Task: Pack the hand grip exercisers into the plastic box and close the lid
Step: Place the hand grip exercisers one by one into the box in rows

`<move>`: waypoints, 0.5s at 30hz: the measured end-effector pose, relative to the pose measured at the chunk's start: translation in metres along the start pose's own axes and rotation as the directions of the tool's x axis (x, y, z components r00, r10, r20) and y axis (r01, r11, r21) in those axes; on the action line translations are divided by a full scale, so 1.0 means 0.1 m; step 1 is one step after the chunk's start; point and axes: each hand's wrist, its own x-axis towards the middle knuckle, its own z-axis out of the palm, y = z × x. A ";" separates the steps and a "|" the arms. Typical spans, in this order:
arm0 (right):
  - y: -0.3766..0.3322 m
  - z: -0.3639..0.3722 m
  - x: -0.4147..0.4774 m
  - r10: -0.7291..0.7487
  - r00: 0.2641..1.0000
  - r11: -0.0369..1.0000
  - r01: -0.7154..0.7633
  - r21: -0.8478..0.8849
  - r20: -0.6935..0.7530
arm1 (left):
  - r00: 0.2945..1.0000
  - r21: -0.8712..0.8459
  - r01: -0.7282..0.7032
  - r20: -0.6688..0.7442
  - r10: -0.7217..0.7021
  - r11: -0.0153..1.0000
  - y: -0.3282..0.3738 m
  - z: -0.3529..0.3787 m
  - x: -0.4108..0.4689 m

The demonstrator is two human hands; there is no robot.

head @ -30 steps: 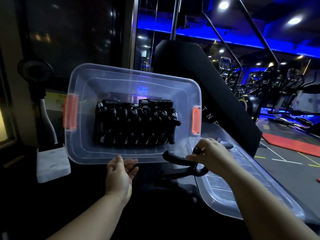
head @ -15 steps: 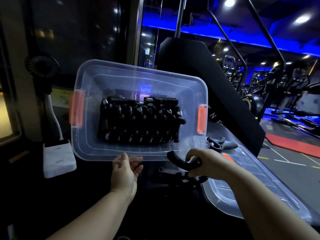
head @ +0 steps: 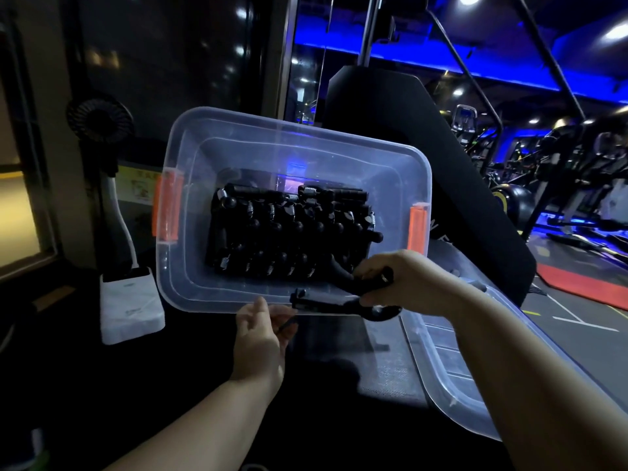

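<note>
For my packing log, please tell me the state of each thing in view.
Plastic box: open, tilted, left hand holds its near rim.
Lid: off, lying beside the box.
Packed exercisers: in rows inside the box.
Held exerciser: gripped by right hand at the near rim.

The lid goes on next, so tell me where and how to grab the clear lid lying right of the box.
Probably take the clear lid by its raised rim at the near left corner, coming in from the left and above. It lies flat, so only the rim offers a pinch, and the right arm crosses its right side.
</note>
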 end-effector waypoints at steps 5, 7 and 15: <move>-0.13 -0.02 0.21 -0.030 0.994 0.999 0.032 0.020 -0.103 | 1.000 -0.033 0.021 -0.005 -0.021 0.999 0.02 0.03 0.01; -0.17 -0.02 0.26 -0.039 0.990 0.998 0.045 0.044 -0.136 | 1.000 -0.054 0.026 0.007 -0.026 0.998 0.04 0.03 -0.01; -0.38 -0.01 0.58 -0.045 0.955 0.997 0.063 0.053 -0.295 | 0.995 -0.040 -0.019 0.101 0.023 0.999 0.09 0.01 -0.06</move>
